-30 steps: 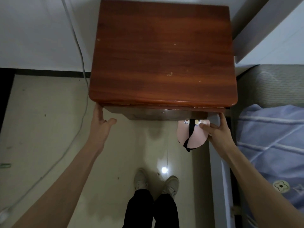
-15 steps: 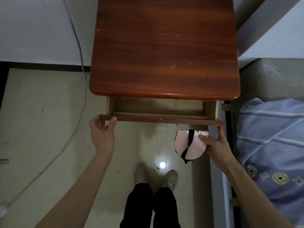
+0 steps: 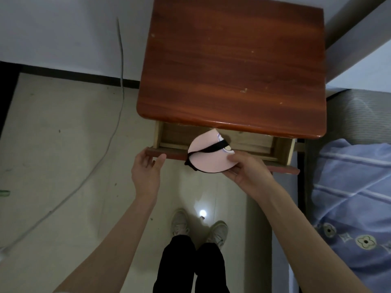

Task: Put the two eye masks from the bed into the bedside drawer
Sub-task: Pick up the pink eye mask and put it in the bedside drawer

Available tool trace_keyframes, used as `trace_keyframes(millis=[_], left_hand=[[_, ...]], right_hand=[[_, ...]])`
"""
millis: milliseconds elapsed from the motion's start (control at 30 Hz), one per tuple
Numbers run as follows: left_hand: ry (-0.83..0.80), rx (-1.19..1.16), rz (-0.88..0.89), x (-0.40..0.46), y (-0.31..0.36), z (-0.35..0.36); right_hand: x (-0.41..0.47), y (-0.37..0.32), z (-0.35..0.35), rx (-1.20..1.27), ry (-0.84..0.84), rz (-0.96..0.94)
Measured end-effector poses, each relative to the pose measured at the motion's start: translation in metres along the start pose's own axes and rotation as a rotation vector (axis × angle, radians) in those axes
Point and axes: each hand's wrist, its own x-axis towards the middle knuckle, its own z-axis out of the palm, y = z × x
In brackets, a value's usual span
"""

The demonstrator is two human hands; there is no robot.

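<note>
**Entry: pink eye mask at the open bedside drawer**

Head view, the only one I have.

- Bedside drawer (image 3: 222, 140): pulled part-way out from under the red-brown tabletop (image 3: 230, 66) of the nightstand. Pale wooden interior; what shows of it looks bare, but the back is hidden under the tabletop.
- Left hand (image 3: 146, 174): fingers hooked on the left end of the drawer front, thumb against its edge. I read this grip as closed lightly on the front, holding it out.
- Right hand (image 3: 245, 170): grip closed on the pink eye mask (image 3: 208, 157), thumb on top, fingers beneath.
- The eye mask sits half over the drawer front, its far edge already above the cavity. Black elastic strap (image 3: 211, 148) crosses it and loops loose at the left side.
- Second mask: I see only one shape and cannot tell whether another is stacked under it.
- Bed (image 3: 351, 187): to the right, blue striped bedding, no mask visible on it.

Handling note, my judgement: carry the mask further in past the front, lower it flat, and tuck the loose strap loop inside first, since it could catch when the drawer shuts. Keep my left hand steady until release.
</note>
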Motion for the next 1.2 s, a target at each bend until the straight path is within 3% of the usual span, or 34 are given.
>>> trace_keyframes(millis=[167,333,600,733,833,1033,1200], left_hand=[[-0.032,-0.029,-0.02,0.005,-0.003,-0.004],[-0.036,-0.031,-0.01,0.006,-0.008,-0.005],[-0.057,-0.009,-0.007,0.011,-0.011,-0.009],[-0.083,0.066,0.002,0.01,-0.01,-0.01],[-0.115,0.196,0.039,0.011,-0.006,-0.014],[-0.307,0.673,0.07,-0.004,0.026,-0.026],[-0.44,0.971,0.429,-0.055,0.084,-0.038]], right_hand=[[0.026,-0.001,0.039,0.065,0.197,0.012],[0.046,-0.004,0.064,-0.378,0.437,-0.228],[0.082,0.004,0.079,-0.483,0.345,-0.206],[0.09,0.005,0.08,-1.075,0.344,-0.273],[0.078,0.01,0.074,-1.263,0.296,-0.345],[0.001,0.024,0.045,-1.167,0.161,-0.477],[-0.098,0.024,0.005,-1.044,0.253,-0.531]])
